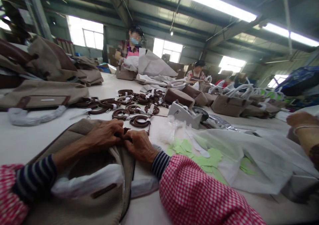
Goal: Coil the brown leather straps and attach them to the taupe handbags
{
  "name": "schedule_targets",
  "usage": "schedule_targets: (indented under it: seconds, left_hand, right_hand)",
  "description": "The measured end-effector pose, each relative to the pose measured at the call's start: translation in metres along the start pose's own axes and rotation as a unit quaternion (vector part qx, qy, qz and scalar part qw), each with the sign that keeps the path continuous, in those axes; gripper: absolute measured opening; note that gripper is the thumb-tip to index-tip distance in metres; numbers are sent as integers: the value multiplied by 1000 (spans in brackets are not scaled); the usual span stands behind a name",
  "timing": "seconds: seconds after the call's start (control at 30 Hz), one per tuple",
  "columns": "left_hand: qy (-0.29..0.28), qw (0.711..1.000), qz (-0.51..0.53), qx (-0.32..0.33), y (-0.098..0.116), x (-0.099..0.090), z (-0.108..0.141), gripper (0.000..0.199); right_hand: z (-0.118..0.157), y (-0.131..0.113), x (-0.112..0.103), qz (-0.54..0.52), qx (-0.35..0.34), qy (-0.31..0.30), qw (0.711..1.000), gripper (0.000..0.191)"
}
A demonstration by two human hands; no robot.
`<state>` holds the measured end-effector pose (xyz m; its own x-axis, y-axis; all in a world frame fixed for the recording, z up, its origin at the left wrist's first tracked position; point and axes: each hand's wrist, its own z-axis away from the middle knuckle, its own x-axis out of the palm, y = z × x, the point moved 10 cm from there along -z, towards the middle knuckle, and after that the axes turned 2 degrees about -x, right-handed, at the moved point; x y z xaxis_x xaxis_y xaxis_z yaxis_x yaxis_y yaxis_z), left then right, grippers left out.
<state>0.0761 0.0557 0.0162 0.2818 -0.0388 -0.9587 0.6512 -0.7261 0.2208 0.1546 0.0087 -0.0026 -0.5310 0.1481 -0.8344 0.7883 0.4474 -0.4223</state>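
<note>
A taupe ribbed handbag (pixel 82 205) lies on the white table in front of me, its zipped opening parted. Its handles (pixel 92 181) are wrapped in white protective film. At the bag's far top edge my left hand (pixel 106 133) has its fingers bent and pressed together. Right beside it, almost touching, my right hand (pixel 139 144) is closed on the same edge, near the zip end. A small dark brown piece shows between the two hands; what exactly the fingers pinch is hidden.
Coiled brown straps (pixel 139 121) lie just beyond my hands. A grey tape dispenser (pixel 184 114) and green paper pieces (pixel 209 157) are to the right, beside white sheeting (pixel 249 145). More bags (pixel 45 92) are piled left. A co-worker's arm (pixel 305 127) reaches in at right; other people work behind.
</note>
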Motion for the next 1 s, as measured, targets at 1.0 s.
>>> schedule_targets:
  seconds: [1.0]
  left_hand:
    - [75, 992, -28, 98, 20, -6, 25, 28]
  right_hand:
    - [133, 56, -105, 257, -82, -67, 960, 27]
